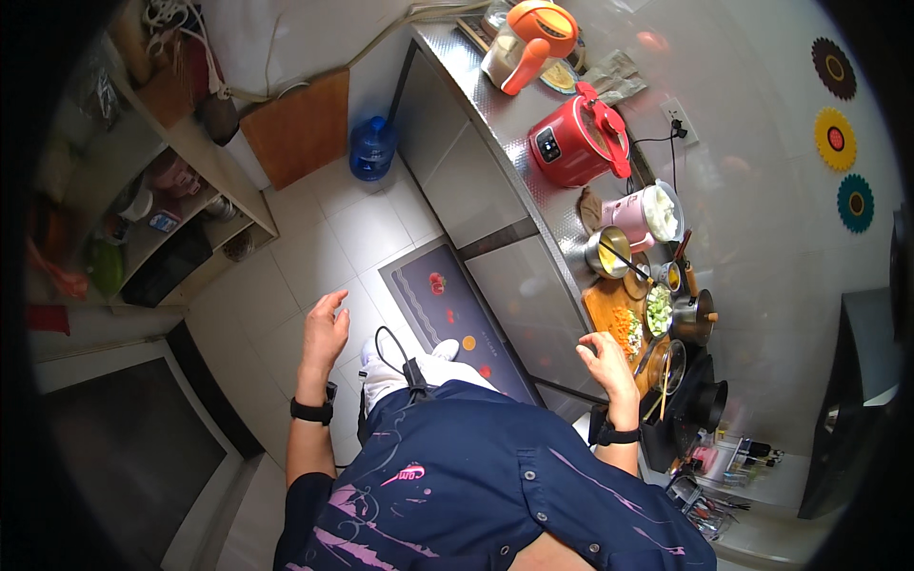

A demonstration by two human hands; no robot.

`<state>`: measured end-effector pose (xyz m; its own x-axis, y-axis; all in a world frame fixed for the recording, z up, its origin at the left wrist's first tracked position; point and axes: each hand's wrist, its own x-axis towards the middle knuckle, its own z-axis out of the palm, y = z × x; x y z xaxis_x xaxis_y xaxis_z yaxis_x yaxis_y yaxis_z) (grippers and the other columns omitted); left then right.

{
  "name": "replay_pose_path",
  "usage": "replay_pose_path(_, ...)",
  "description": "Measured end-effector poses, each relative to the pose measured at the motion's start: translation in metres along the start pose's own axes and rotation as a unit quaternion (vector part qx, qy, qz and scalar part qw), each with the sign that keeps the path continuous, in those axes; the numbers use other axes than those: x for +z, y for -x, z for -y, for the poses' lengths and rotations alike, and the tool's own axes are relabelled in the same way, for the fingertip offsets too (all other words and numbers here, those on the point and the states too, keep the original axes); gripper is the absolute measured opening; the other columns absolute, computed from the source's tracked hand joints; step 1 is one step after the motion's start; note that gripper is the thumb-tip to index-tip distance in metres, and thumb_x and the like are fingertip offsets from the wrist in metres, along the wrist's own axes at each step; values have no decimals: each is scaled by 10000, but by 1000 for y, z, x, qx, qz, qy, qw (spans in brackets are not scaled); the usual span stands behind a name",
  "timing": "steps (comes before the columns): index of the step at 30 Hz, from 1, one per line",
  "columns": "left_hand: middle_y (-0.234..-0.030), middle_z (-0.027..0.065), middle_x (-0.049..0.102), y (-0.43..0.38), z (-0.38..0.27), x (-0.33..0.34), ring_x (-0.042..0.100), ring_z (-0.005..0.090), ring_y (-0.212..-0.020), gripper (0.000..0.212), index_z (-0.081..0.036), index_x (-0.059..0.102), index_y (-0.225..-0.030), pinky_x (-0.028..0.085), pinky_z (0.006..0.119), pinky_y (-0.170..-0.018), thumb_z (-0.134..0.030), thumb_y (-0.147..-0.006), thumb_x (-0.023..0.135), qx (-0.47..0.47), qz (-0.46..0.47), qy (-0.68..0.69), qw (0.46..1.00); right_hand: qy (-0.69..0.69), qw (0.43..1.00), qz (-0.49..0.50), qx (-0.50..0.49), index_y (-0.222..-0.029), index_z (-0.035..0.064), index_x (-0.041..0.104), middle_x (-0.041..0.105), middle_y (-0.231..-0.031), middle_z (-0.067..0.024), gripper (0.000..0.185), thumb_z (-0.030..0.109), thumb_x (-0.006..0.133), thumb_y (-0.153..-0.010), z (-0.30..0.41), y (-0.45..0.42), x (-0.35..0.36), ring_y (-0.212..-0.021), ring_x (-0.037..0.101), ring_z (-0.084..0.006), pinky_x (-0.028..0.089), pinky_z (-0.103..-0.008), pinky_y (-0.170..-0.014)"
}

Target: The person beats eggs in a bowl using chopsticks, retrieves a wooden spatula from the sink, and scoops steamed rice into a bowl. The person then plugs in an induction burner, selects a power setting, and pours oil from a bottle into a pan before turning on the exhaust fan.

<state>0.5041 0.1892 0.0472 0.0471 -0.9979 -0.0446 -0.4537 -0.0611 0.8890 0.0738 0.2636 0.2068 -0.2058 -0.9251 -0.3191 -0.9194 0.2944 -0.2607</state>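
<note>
My left hand point(327, 332) is raised above the tiled floor with nothing in it, fingers apart and slightly curled. My right hand point(605, 360), also holding nothing, hovers near the counter's front edge, beside a wooden cutting board point(598, 305). Diced orange and pale green vegetables point(628, 334) lie on that board. Behind them is a bowl of chopped green vegetable point(658, 310). A steel bowl point(608, 252) holds a yellow mixture, with dark chopsticks resting across it. Near the board's end, a glass bowl point(669, 365) has light chopsticks over it.
Along the counter point(493, 118) stand a red electric cooker point(582, 139), an orange-lidded pitcher point(532, 46), a pink container point(632, 218), a saucepan point(691, 317) and a black pan point(708, 405). A kitchen mat point(457, 314), a blue water bottle point(373, 148) and shelving point(235, 196) are nearby.
</note>
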Motion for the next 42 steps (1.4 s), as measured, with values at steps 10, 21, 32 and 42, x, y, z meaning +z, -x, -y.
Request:
replay_pose_path(10,-1004,142,614,-13,-59,89,606,254,-803,307,-17,584,-1059,490,311,-720,-25,-755,545,17,5,-39,999,-33,998,-37,46,-943,-4,604,581,-952,-187,261,203,611,-784,-116,-6,-19,-964,542,-327,417,-369,-849)
replay_pose_path(21,-985,181,639,-30,27,180,609,265,-961,352,-7,615,-1035,469,330,-844,-13,-687,562,-186,121,-138,965,-86,985,-112,103,-904,-12,589,574,-970,-194,230,174,621,-772,-226,6,-21,-948,544,-342,426,-376,-822)
replay_pose_path(32,-830,75,601,-80,37,244,571,201,-736,233,-12,613,-946,491,310,-551,-22,-724,543,-407,251,-126,869,-125,955,-73,259,-952,-7,586,570,-994,-194,244,175,617,-793,-252,-34,-40,-954,542,-351,426,-395,-826)
replay_pose_path(42,-801,73,647,-197,21,307,617,184,-658,245,-58,650,-930,513,297,-542,-29,-729,514,-367,357,-196,836,-144,917,-73,363,-955,-14,573,583,-986,-189,220,126,611,-790,-221,-97,-81,-945,548,-342,428,-379,-811)
